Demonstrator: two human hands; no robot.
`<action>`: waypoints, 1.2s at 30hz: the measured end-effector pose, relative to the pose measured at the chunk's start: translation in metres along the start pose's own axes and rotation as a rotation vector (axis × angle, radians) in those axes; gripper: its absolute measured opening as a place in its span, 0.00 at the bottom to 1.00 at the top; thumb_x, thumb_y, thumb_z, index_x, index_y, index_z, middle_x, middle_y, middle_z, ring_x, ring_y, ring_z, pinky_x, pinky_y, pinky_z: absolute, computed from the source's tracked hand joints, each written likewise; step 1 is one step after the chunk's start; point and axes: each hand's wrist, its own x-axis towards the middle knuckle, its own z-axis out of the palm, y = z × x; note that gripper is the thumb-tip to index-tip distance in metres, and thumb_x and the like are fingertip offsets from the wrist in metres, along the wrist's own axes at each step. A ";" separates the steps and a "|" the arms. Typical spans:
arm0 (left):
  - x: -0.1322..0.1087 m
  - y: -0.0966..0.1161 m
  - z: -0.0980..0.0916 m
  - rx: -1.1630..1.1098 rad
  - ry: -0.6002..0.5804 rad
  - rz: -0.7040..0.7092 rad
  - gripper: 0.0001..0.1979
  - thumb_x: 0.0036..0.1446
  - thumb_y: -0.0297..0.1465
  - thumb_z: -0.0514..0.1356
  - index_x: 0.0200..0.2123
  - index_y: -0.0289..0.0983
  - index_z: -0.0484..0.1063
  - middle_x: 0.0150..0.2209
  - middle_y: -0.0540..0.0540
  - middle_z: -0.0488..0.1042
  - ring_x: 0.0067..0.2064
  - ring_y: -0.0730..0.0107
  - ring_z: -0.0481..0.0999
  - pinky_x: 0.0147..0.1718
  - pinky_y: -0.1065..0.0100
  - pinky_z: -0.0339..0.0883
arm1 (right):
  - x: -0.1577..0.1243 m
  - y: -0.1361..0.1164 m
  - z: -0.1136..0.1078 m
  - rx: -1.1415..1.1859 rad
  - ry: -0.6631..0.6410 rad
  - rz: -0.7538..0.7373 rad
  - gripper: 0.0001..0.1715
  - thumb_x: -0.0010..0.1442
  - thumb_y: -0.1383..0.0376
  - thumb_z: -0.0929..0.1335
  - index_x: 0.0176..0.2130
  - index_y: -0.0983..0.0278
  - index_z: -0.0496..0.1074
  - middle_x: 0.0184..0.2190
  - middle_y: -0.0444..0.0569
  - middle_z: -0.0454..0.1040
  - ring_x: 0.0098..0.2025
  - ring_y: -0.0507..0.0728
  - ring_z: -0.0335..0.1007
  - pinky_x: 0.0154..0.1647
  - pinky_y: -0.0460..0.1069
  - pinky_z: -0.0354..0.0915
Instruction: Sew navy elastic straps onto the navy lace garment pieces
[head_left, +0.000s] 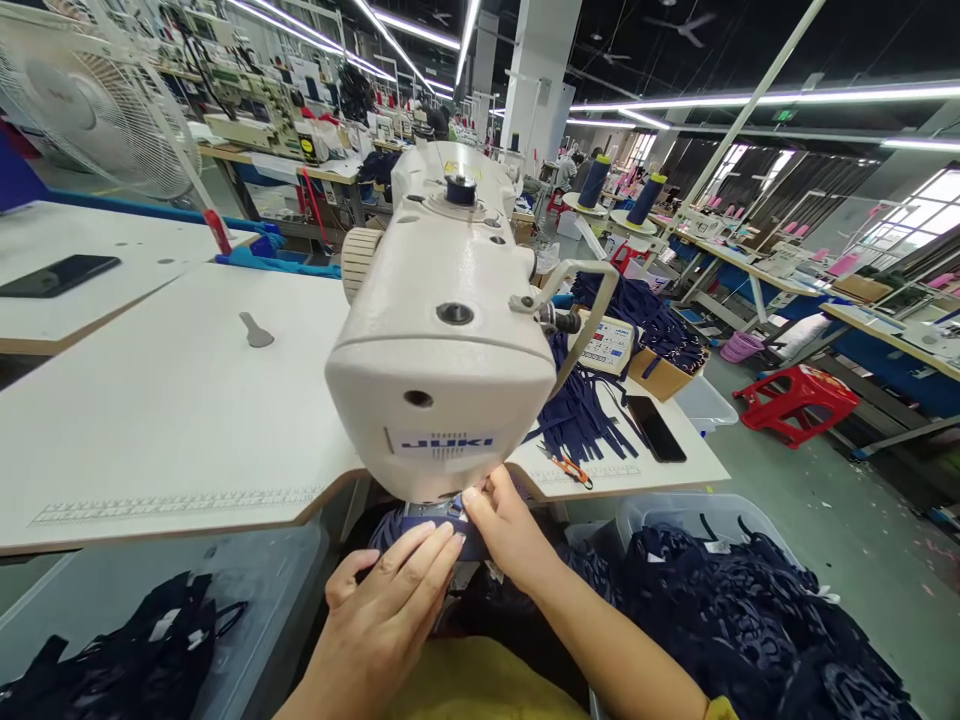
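A white sewing machine [442, 370] with JUKI lettering stands right in front of me, its head over navy fabric [420, 515] at the table's front edge. My left hand [394, 600] lies on that fabric with its fingers stretched out side by side and its thumb apart. Just to the right, my right hand [510, 520] pinches a narrow navy strap [458, 504] between thumb and forefinger, close under the machine head. The needle and presser foot are mostly hidden by the head and my fingers.
Orange-handled thread snips [571, 468], navy strips [581, 415] and a phone [655, 428] lie on the right. A small metal piece [256, 330] rests on the left tabletop. Bins of navy garments [750, 620] [142, 640] flank me below. A red stool [799, 400] stands right.
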 end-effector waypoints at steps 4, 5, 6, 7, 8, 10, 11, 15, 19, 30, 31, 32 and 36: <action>0.005 0.002 0.000 0.056 0.007 -0.014 0.16 0.61 0.30 0.55 0.52 0.38 0.69 0.50 0.51 0.76 0.50 0.71 0.73 0.50 0.68 0.60 | 0.014 -0.003 -0.004 -0.208 0.038 -0.063 0.02 0.59 0.66 0.63 0.35 0.63 0.64 0.26 0.40 0.63 0.27 0.51 0.60 0.36 0.47 0.62; 0.007 0.003 0.001 0.070 0.017 -0.021 0.16 0.61 0.30 0.55 0.52 0.38 0.69 0.49 0.50 0.76 0.50 0.70 0.73 0.49 0.67 0.60 | 0.017 -0.004 -0.004 -0.258 0.047 -0.074 0.01 0.58 0.67 0.63 0.34 0.63 0.65 0.26 0.41 0.64 0.28 0.51 0.61 0.36 0.48 0.62; 0.008 0.004 0.001 0.083 0.027 -0.028 0.16 0.61 0.31 0.55 0.52 0.38 0.70 0.49 0.50 0.76 0.50 0.69 0.73 0.48 0.66 0.60 | 0.021 -0.006 -0.004 -0.310 0.053 -0.091 0.01 0.56 0.68 0.63 0.33 0.64 0.65 0.27 0.41 0.65 0.29 0.52 0.62 0.37 0.48 0.63; 0.010 0.005 0.001 0.095 0.038 -0.038 0.16 0.61 0.31 0.55 0.51 0.38 0.70 0.49 0.49 0.77 0.50 0.69 0.74 0.47 0.65 0.59 | 0.025 -0.007 -0.004 -0.359 0.055 -0.116 0.03 0.56 0.70 0.63 0.32 0.64 0.66 0.27 0.42 0.66 0.30 0.52 0.63 0.39 0.48 0.63; 0.013 0.006 0.001 0.107 0.049 -0.050 0.15 0.61 0.32 0.54 0.51 0.38 0.70 0.48 0.49 0.77 0.49 0.68 0.74 0.45 0.65 0.59 | 0.028 -0.008 -0.004 -0.404 0.051 -0.145 0.05 0.55 0.71 0.63 0.32 0.64 0.67 0.26 0.43 0.67 0.31 0.53 0.64 0.40 0.49 0.63; 0.017 0.007 0.001 0.123 0.065 -0.076 0.15 0.62 0.32 0.54 0.50 0.38 0.71 0.47 0.48 0.77 0.48 0.67 0.74 0.42 0.64 0.58 | 0.033 -0.008 -0.004 -0.465 0.040 -0.197 0.07 0.55 0.72 0.62 0.32 0.64 0.69 0.26 0.43 0.68 0.33 0.54 0.65 0.42 0.50 0.63; 0.018 0.008 0.000 0.128 0.068 -0.092 0.14 0.62 0.32 0.54 0.50 0.39 0.71 0.47 0.48 0.78 0.47 0.66 0.75 0.41 0.63 0.57 | 0.036 -0.007 -0.004 -0.483 0.039 -0.216 0.08 0.55 0.72 0.62 0.32 0.63 0.70 0.26 0.44 0.69 0.33 0.55 0.66 0.43 0.50 0.63; 0.020 0.009 0.000 0.139 0.058 -0.131 0.15 0.61 0.33 0.54 0.50 0.40 0.71 0.47 0.48 0.77 0.47 0.65 0.75 0.41 0.62 0.56 | 0.042 -0.002 -0.006 -0.548 0.035 -0.257 0.09 0.57 0.71 0.63 0.36 0.62 0.72 0.26 0.44 0.71 0.33 0.56 0.67 0.41 0.50 0.64; 0.017 0.009 0.003 0.136 0.038 -0.112 0.17 0.60 0.34 0.56 0.52 0.39 0.70 0.49 0.47 0.76 0.49 0.63 0.73 0.42 0.62 0.57 | 0.046 0.001 -0.008 -0.619 -0.013 -0.266 0.11 0.59 0.70 0.63 0.38 0.62 0.73 0.25 0.45 0.72 0.33 0.56 0.68 0.40 0.50 0.64; 0.016 0.010 0.003 0.132 0.013 -0.125 0.12 0.61 0.32 0.55 0.46 0.44 0.74 0.51 0.49 0.75 0.49 0.62 0.73 0.43 0.59 0.56 | 0.046 0.007 -0.007 -0.557 0.036 -0.298 0.12 0.59 0.70 0.63 0.40 0.62 0.73 0.24 0.43 0.72 0.29 0.55 0.69 0.37 0.49 0.65; 0.013 0.010 0.004 0.133 -0.009 -0.126 0.12 0.61 0.31 0.55 0.45 0.46 0.74 0.52 0.50 0.75 0.50 0.62 0.73 0.43 0.59 0.55 | 0.046 0.007 -0.007 -0.552 0.036 -0.298 0.12 0.58 0.70 0.63 0.40 0.62 0.73 0.24 0.43 0.72 0.29 0.55 0.68 0.37 0.49 0.65; 0.010 0.009 0.005 0.137 -0.035 -0.133 0.12 0.61 0.31 0.55 0.45 0.47 0.74 0.53 0.51 0.73 0.52 0.62 0.72 0.44 0.58 0.55 | 0.046 0.008 -0.007 -0.551 0.036 -0.297 0.12 0.58 0.70 0.63 0.40 0.62 0.72 0.24 0.43 0.72 0.30 0.55 0.68 0.37 0.49 0.65; 0.001 0.004 0.008 0.177 -0.105 -0.069 0.12 0.60 0.31 0.56 0.46 0.49 0.73 0.57 0.53 0.69 0.55 0.63 0.69 0.46 0.59 0.55 | 0.046 0.007 -0.008 -0.584 0.009 -0.263 0.11 0.59 0.70 0.63 0.40 0.62 0.72 0.25 0.44 0.72 0.31 0.56 0.68 0.37 0.50 0.65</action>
